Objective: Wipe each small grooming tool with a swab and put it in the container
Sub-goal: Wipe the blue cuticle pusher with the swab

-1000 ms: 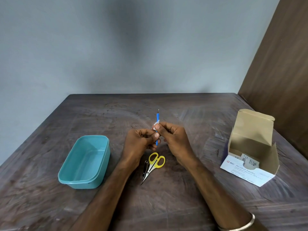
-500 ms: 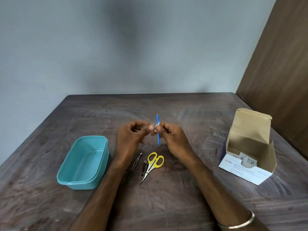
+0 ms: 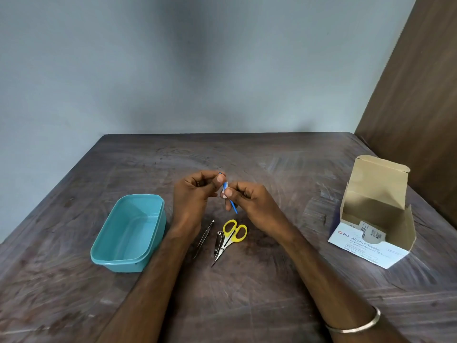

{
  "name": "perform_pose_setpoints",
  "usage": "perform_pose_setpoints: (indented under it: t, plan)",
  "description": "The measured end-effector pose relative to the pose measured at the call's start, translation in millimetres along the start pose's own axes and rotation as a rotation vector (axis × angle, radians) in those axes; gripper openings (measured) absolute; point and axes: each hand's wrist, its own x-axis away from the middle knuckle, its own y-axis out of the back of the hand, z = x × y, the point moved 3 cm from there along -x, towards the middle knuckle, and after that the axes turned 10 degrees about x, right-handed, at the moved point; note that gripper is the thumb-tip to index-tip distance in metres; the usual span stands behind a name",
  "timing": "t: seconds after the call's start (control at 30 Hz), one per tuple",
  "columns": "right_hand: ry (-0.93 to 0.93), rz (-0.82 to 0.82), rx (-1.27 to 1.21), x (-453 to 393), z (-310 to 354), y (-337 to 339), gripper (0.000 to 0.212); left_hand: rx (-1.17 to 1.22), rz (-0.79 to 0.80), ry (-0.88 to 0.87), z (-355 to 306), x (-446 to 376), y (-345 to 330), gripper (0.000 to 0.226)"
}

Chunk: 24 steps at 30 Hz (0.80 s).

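Above the table's middle, my left hand (image 3: 194,194) pinches the upper end of a thin blue grooming tool (image 3: 233,207) between thumb and fingers. My right hand (image 3: 254,206) pinches a small white swab (image 3: 223,194) around the tool's shaft. The tool tilts, its lower tip pointing down and right. An empty teal container (image 3: 116,263) stands to the left of my left forearm. Under my hands lie metal tweezers (image 3: 205,236), a nail clipper (image 3: 218,243) and yellow-handled scissors (image 3: 234,232).
An open cardboard box of alcohol swabs (image 3: 371,219) stands at the right of the dark wooden table (image 3: 247,305). A grey wall is behind the table and a brown panel rises at the far right. A metal bangle (image 3: 356,326) circles my right wrist.
The blue tool has gone from upright to tilted. My left hand has risen to pinch its top, uncovering the tweezers, while my right hand with the swab has slid lower along the shaft.
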Motion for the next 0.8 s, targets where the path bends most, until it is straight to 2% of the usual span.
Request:
perform_pose_setpoints:
  t: [0.4, 0.57, 0.8]
  plan:
    - [-0.009, -0.047, 0.184, 2, -1, 1, 0.020, -0.024, -0.171, -0.124, -19, 9, -1, 0.006]
    - [-0.038, -0.059, 0.219, 3, -1, 2, 0.019, -0.003, -0.268, -0.134, -20, 5, 4, 0.020]
    - [-0.075, -0.063, 0.105, 3, -2, 5, 0.016, 0.018, -0.265, -0.121, -18, 1, 8, 0.015]
